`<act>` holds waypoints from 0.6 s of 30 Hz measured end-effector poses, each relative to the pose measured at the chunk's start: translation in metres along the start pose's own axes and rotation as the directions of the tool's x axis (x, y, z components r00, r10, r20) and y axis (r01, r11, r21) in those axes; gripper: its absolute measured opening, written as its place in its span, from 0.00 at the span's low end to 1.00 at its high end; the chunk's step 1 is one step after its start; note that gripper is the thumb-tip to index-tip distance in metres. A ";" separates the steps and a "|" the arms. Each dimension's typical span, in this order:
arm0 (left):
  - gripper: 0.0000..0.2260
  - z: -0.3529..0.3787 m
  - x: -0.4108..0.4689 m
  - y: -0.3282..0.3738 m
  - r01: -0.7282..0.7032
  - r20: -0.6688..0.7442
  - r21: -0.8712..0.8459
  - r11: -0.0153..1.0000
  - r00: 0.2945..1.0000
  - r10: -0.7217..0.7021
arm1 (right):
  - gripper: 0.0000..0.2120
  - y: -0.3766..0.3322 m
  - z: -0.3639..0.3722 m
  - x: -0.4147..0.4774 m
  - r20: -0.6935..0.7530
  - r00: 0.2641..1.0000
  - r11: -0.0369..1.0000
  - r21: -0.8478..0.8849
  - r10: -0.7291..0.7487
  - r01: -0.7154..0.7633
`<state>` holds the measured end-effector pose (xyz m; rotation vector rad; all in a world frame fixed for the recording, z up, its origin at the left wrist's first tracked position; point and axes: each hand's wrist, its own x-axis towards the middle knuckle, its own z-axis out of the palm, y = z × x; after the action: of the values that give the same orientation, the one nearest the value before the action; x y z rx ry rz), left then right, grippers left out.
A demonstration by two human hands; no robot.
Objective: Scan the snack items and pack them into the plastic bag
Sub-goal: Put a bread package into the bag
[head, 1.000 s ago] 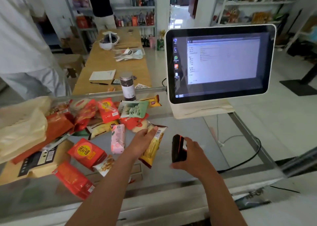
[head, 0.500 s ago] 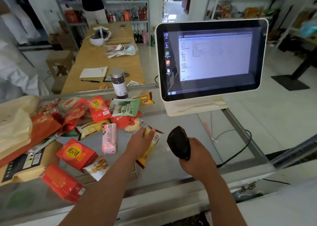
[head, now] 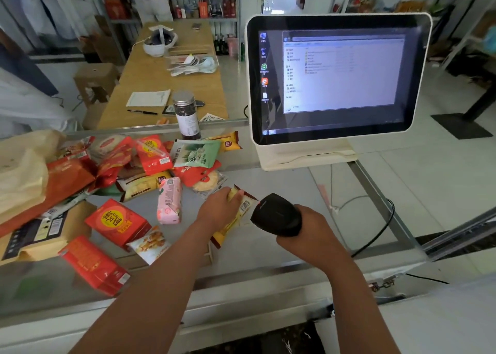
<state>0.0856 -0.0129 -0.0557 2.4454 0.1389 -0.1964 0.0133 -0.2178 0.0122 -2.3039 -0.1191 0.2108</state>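
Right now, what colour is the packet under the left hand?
The packet is yellow with dark-red ends and a white barcode patch; head view.

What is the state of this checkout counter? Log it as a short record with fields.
left hand: holds yellow snack packet, barcode facing up
right hand: grips black scanner, close beside the barcode
snack pile: packets and red boxes, left side of glass counter
plastic bag: far left, crumpled, by the pile
monitor: switched on, behind the scanner
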 end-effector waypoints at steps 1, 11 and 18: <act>0.17 0.000 0.001 0.000 0.003 -0.005 -0.009 1.000 1.000 -0.003 | 0.11 -0.002 0.000 -0.001 0.006 1.000 1.000 0.013 -0.004 0.004; 0.18 0.004 0.003 -0.003 -0.004 -0.038 -0.021 1.000 0.999 0.004 | 0.14 -0.008 -0.003 -0.006 -0.007 1.000 0.999 0.053 -0.002 0.002; 0.19 0.004 0.006 -0.005 -0.008 -0.033 -0.010 1.000 0.999 0.008 | 0.13 -0.008 -0.007 -0.009 0.005 1.000 0.999 0.051 0.001 -0.001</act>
<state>0.0900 -0.0115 -0.0630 2.4398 0.1446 -0.1513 0.0056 -0.2186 0.0234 -2.2525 -0.1137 0.2174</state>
